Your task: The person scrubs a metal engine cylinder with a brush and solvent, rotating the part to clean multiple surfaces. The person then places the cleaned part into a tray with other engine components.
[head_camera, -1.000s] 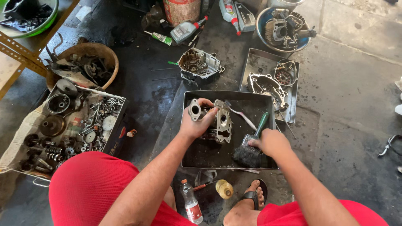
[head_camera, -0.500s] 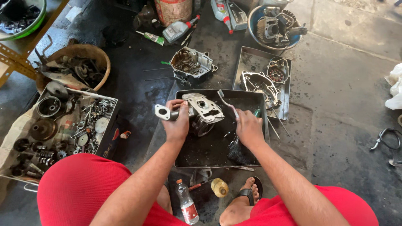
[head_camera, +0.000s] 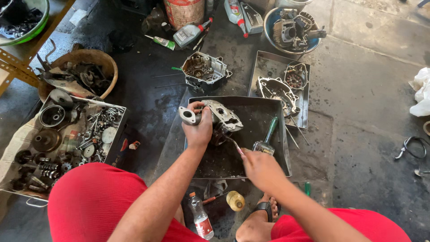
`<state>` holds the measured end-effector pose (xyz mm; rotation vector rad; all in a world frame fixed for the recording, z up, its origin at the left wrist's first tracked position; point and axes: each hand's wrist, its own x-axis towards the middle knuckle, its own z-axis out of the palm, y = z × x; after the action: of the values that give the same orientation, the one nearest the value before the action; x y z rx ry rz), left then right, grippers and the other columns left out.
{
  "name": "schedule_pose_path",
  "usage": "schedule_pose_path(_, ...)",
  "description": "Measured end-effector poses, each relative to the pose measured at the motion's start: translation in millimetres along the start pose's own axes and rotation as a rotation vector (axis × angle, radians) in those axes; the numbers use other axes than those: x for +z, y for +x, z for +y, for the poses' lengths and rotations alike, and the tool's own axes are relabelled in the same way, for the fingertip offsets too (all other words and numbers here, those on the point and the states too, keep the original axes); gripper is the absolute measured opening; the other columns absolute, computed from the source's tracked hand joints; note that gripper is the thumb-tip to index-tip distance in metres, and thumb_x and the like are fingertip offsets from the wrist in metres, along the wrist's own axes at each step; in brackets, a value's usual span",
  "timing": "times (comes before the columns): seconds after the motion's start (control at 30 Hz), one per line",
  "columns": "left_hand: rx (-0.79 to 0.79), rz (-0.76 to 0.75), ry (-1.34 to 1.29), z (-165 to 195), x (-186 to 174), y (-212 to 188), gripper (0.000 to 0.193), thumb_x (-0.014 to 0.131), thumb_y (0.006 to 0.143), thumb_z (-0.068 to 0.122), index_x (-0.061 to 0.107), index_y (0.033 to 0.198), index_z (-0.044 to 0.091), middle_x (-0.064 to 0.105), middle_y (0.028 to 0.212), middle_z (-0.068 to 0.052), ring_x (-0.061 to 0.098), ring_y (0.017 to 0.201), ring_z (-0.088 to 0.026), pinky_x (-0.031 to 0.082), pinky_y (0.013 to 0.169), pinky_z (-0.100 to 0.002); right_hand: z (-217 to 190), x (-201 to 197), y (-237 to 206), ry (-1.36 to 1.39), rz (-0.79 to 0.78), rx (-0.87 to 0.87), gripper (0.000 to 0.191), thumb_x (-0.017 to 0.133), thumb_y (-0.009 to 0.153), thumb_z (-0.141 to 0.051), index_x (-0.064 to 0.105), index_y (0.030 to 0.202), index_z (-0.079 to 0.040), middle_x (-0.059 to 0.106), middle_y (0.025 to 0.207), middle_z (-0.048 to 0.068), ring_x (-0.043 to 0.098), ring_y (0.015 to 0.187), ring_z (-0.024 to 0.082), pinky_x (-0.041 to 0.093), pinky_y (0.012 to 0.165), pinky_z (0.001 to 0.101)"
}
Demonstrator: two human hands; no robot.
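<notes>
My left hand (head_camera: 197,129) grips a grey metal engine casting (head_camera: 221,117) and holds it tilted over the dark metal tray (head_camera: 283,148) in front of me. My right hand (head_camera: 262,169) is closed on a thin tool with a pink end (head_camera: 236,146), whose tip points at the underside of the casting. A green-handled paintbrush (head_camera: 268,136) lies loose in the tray just right of the casting. My knees in red shorts frame the tray's near edge.
A crankcase half (head_camera: 204,69) and a second tray with engine covers (head_camera: 268,62) lie beyond. A blue bowl of parts (head_camera: 268,22), oil bottles (head_camera: 188,33), a wicker basket (head_camera: 107,67) and a box of gears and bolts (head_camera: 67,134) sit around. A plastic bottle (head_camera: 201,220) stands by my foot.
My right hand has let go of the green-handled brush, which now lies in the tray, and drawn back holding the thin tool. My left hand has turned and raised the casting.
</notes>
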<state>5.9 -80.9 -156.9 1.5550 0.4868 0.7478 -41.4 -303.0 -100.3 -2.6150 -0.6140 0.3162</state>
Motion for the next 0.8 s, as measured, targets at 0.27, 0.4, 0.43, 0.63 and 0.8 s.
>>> schedule_pose_path(0.27,-0.088,0.13,-0.166,-20.1,24.2,1.2,0.012,0.067,0.09,0.004,0.067,0.102,0.003,0.067,0.091,-0.003,0.063,0.081,-0.009,0.053,0.074,-0.025,-16.7,54.4,-1.7,-0.421,-0.14,-0.085,0.036,0.057,0.097,-0.018,0.063,0.129,-0.004,0.068,0.077,0.013,0.072,0.069,0.031,0.058,0.061,0.0431)
schedule_pose_path(0.4,-0.205,0.141,-0.406,-26.3,30.9,2.3,0.01,0.067,0.09,0.002,0.068,0.1,0.002,0.064,0.087,-0.001,0.059,0.074,-0.007,0.048,0.065,-0.023,-5.4,49.4,12.8,0.499,-0.009,-0.084,0.029,0.062,0.105,-0.024,0.075,0.123,-0.004,0.061,0.072,0.006,0.058,0.06,0.015,0.046,0.053,0.031)
schedule_pose_path(0.43,-0.187,0.133,-0.428,-27.6,31.2,2.1,0.009,0.067,0.091,0.002,0.068,0.1,0.002,0.064,0.088,0.0,0.058,0.075,-0.006,0.047,0.065,-0.022,2.1,43.2,18.6,0.75,-0.1,0.092,0.029,0.062,0.105,-0.024,0.075,0.121,-0.005,0.061,0.073,0.006,0.059,0.06,0.017,0.047,0.054,0.0322)
schedule_pose_path(0.63,-0.233,0.137,-0.414,-30.9,37.0,4.0,0.011,0.065,0.092,0.004,0.07,0.102,0.001,0.063,0.081,0.003,0.055,0.069,-0.005,0.043,0.061,-0.021,19.3,41.5,7.0,1.235,-0.228,0.306,0.025,0.062,0.101,-0.028,0.077,0.111,-0.01,0.066,0.076,0.008,0.065,0.063,0.025,0.052,0.057,0.039)
schedule_pose_path(0.8,-0.223,0.037,-0.32,-26.9,32.1,12.4,0.011,0.066,0.09,0.004,0.075,0.095,0.002,0.065,0.079,0.003,0.056,0.069,-0.004,0.045,0.063,-0.021,10.4,34.7,16.0,0.014,-0.011,-0.08,0.022,0.063,0.098,-0.031,0.078,0.102,-0.015,0.07,0.078,0.01,0.069,0.066,0.032,0.056,0.06,0.0448)
